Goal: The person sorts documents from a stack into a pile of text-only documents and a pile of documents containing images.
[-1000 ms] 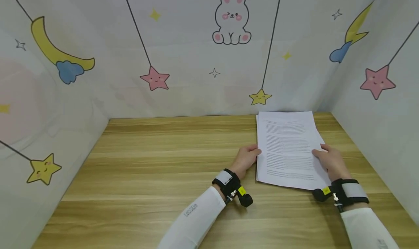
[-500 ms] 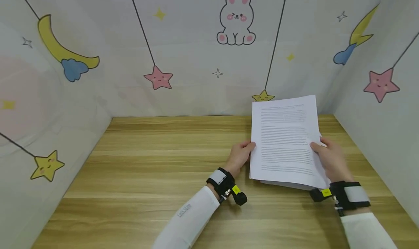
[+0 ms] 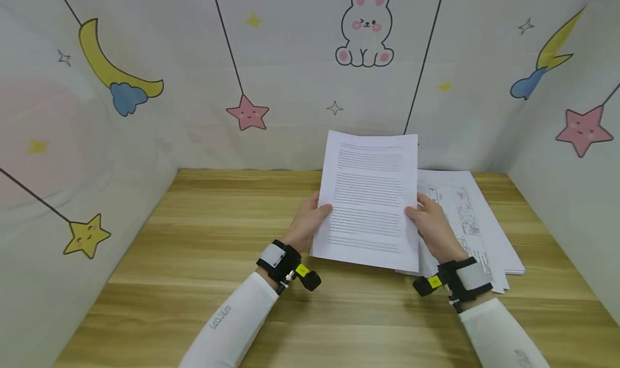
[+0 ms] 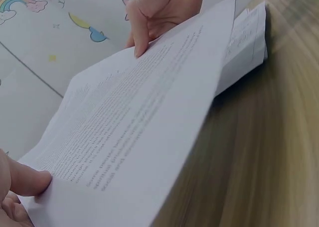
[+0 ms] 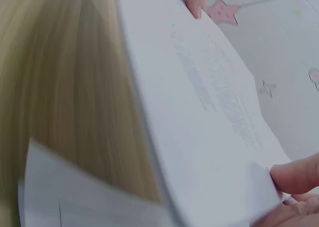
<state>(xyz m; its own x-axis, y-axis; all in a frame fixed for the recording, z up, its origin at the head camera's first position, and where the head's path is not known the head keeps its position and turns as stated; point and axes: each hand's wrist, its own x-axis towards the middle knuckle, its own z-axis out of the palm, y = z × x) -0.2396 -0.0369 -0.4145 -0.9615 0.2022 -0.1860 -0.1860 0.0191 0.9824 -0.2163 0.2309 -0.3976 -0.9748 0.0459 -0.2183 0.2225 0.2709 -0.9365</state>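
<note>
Both hands hold a sheaf of printed paper (image 3: 370,201) up off the table, its top edge tilted toward the back wall. My left hand (image 3: 307,221) pinches the left edge, thumb on the printed face. Opposite it, my right hand (image 3: 434,225) grips the right edge the same way. In the left wrist view the printed sheets (image 4: 124,117) stretch between the two hands, bowing slightly. The right wrist view shows the lower edge of the paper (image 5: 169,137) hanging over the wood. The fingers behind the sheets are mostly hidden.
A loose pile of papers (image 3: 484,233) with printed diagrams lies on the right of the wooden table (image 3: 194,239), partly behind the right hand. A white wall cloth (image 3: 290,147) with cartoon drawings closes off the back and sides.
The hands have lifted the top sheaf and carried it left, uncovering the pile of diagram papers beneath. The head view has turned slightly left.
</note>
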